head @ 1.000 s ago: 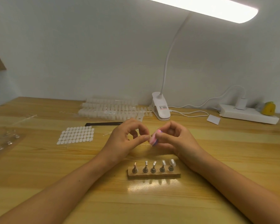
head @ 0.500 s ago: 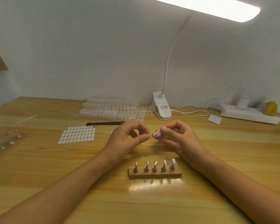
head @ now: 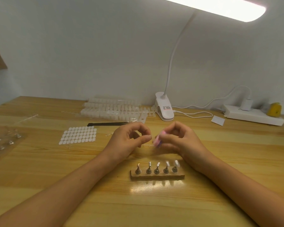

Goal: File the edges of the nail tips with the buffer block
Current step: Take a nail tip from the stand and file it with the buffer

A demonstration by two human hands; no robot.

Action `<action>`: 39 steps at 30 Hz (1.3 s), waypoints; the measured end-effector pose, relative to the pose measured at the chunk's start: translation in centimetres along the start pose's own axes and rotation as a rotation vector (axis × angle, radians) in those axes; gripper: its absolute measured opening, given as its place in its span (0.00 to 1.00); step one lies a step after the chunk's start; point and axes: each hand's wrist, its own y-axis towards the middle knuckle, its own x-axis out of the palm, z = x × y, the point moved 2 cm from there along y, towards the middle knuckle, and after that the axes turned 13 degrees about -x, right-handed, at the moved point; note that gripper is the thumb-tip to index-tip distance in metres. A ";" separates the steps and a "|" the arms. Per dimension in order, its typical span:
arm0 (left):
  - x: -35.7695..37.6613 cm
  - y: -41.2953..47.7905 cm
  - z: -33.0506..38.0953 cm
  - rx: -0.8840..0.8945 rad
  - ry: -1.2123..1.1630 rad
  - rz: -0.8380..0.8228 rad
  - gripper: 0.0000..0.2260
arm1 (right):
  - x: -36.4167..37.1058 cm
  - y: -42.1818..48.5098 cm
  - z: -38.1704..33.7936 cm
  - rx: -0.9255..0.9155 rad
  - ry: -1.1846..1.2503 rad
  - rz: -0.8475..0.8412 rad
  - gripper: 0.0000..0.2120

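Note:
My right hand (head: pixel 179 141) grips a small pink buffer block (head: pixel 158 139) between thumb and curled fingers, above the middle of the wooden table. My left hand (head: pixel 128 141) faces it, thumb and forefinger pinched together just left of the block; the clear nail tip between them is too small to make out. The block's face sits right against my left fingertips. Under the hands lies a thin clear plastic sprue strip (head: pixel 147 145). In front of the hands stands a wooden holder (head: pixel 157 175) with several metal pegs carrying nail tips.
Racks of clear nail tips (head: pixel 115 109) lie at the back, with a black file (head: pixel 107 124) and a sheet of adhesive tabs (head: pixel 79 135) in front. A clip lamp (head: pixel 165 108), its cable, a power strip (head: pixel 252 116) and a plastic bag (head: pixel 3 141) at the left edge.
The buffer block in my right hand has shifted slightly left and down against my left fingertips, a short back-and-forth stroke. The hands otherwise stay in place.

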 end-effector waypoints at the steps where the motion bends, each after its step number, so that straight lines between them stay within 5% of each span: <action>1: 0.0 0.0 0.0 0.001 0.006 -0.001 0.02 | 0.2 -0.1 -0.1 0.012 -0.037 -0.073 0.16; 6: 0.1 0.0 0.0 0.012 0.030 -0.012 0.03 | -0.1 0.1 0.1 0.000 0.057 0.055 0.17; 9: 0.1 0.1 0.0 0.022 0.049 -0.006 0.02 | 0.2 0.0 0.0 0.030 -0.008 -0.105 0.17; 13: 0.1 0.1 -0.2 0.014 0.047 0.016 0.02 | -0.1 0.1 -0.1 0.019 0.020 0.022 0.18; 17: 0.1 0.1 -0.1 0.044 0.059 0.001 0.02 | 0.5 -0.1 -0.2 0.027 -0.050 -0.141 0.15; 21: 0.0 0.0 0.0 0.025 0.016 -0.025 0.02 | 0.1 0.0 -0.3 0.021 0.025 -0.008 0.15; 24: 0.0 0.0 0.1 0.032 0.021 -0.038 0.01 | 0.4 -0.1 -0.3 0.031 -0.051 -0.153 0.14; 28: 0.1 0.0 0.0 0.040 0.043 -0.028 0.02 | 0.0 0.1 -0.2 0.028 0.050 0.010 0.15; 32: 0.1 0.0 0.0 0.041 0.033 -0.032 0.02 | 0.3 0.1 -0.2 0.060 -0.030 -0.138 0.16; 36: 0.2 0.0 0.0 0.034 0.035 -0.024 0.03 | -0.1 0.3 -0.3 0.033 0.097 0.029 0.15; 39: 0.1 0.0 0.1 0.044 0.046 -0.019 0.02 | 0.1 0.1 -0.2 0.057 0.041 -0.118 0.14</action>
